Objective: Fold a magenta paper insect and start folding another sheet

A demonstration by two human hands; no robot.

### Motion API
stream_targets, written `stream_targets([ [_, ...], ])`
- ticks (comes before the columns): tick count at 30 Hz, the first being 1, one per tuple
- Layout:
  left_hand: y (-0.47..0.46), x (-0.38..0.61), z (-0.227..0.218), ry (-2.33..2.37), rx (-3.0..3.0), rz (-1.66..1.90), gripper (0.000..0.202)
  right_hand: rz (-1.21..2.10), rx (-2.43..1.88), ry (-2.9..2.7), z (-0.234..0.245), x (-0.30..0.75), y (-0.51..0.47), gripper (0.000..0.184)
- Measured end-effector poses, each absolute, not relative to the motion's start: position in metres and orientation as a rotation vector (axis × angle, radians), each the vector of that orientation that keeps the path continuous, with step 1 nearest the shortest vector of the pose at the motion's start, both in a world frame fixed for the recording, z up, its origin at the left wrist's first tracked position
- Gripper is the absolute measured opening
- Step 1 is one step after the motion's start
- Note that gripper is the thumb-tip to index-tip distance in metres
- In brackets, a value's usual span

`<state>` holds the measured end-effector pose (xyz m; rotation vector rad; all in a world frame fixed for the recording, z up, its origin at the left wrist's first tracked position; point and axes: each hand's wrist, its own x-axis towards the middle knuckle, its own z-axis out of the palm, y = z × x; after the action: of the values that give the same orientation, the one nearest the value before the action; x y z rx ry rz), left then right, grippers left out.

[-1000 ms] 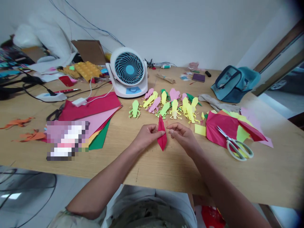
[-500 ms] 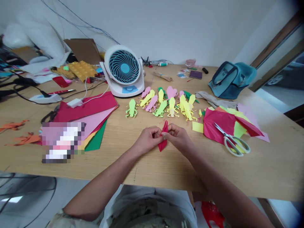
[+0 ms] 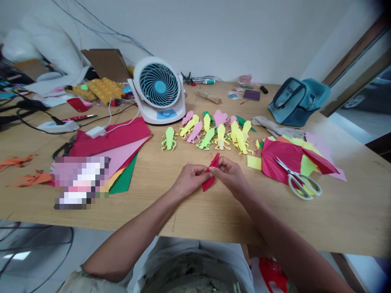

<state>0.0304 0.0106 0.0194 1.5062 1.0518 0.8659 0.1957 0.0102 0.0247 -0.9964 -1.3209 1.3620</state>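
A narrow folded red paper [image 3: 208, 185], pointed at its top end, is held between my two hands above the table, tilted a little to the right. My left hand [image 3: 192, 179] pinches it from the left with thumb and fingertips. From the right, my right hand [image 3: 229, 173] pinches it too, its thumb across the middle, so part of the paper is covered. Just beyond my hands stand several folded paper frogs in green, yellow and pink; one light green paper frog [image 3: 169, 139] sits apart at the left of the group.
White scissors [image 3: 301, 183] lie on crumpled red and yellow paper [image 3: 276, 160] at the right. Coloured paper sheets [image 3: 125, 179] are stacked at the left, beside orange paper figures [image 3: 33, 179]. A white fan [image 3: 159, 89] and a teal bag [image 3: 295, 103] stand farther back.
The red paper has turned slightly, its top end now leaning more to the right. Both hands stay pinched on it in nearly the same place.
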Motion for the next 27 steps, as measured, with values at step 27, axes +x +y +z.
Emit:
stream_targets([
  [27, 0.013, 0.032, 0.026, 0.876, 0.885, 1.11, 0.033, 1.077, -1.127, -1.748, 0.026, 0.197, 0.004, 0.04],
])
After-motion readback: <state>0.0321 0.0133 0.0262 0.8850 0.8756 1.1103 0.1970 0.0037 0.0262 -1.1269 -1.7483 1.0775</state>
